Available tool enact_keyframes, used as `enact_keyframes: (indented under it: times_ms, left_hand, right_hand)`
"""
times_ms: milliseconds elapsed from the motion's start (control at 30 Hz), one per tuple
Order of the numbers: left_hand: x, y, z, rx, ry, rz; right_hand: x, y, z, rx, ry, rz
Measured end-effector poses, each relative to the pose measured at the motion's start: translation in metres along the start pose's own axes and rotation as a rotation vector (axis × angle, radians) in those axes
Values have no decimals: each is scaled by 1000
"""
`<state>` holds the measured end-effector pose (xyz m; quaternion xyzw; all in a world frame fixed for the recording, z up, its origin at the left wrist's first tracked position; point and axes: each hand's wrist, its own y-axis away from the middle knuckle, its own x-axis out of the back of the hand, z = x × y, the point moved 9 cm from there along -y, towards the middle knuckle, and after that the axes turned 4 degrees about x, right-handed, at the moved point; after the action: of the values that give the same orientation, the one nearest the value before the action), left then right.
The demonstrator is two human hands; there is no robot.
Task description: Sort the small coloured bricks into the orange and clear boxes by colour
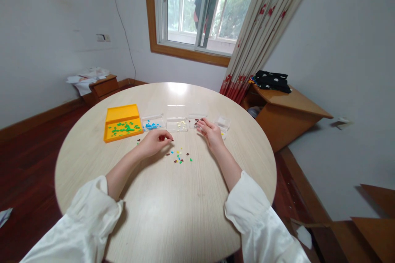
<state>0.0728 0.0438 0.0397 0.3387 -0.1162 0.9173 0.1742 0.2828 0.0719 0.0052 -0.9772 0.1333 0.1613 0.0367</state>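
Note:
My left hand (155, 144) is closed in a pinch above the table, left of a small loose pile of pieces (179, 157) in brown, blue, green and yellow. A tiny dark brown piece (172, 140) shows at its fingertips. My right hand (211, 134) reaches over the front of a clear box with brown pieces (193, 123), fingers stretched and slightly apart; I see nothing held there. Farther left stand a clear box of whitish pieces (181, 125), a clear box of blue pieces (152, 125) and an open orange case with green pieces (122, 109).
Another small clear box (222, 122) with yellow bits is partly behind my right hand. All of this rests on a round wooden table (173, 209). Beyond it are a window (197, 12), a curtain (262, 20) and a tilted wooden cabinet (277, 119) with dark cloth on top.

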Motion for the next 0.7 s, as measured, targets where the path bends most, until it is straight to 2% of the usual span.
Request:
enact_keyframes:
  times_ms: [100,267,333,433,700]
  left_hand:
    - [4,0,2,0,32,50]
    - [8,1,9,-64,96,110]
    - [8,1,12,-85,110,124]
    - [8,1,13,-88,119,128]
    - [2,2,17,-67,160,72]
  right_hand:
    - [-10,6,-2,25,69,-67]
    - [-58,39,11,-38,235,-462]
    - [-73,53,15,-31,253,-570]
    - [-81,61,16,-4,249,-614]
    - [-78,58,12,59,328,-596]
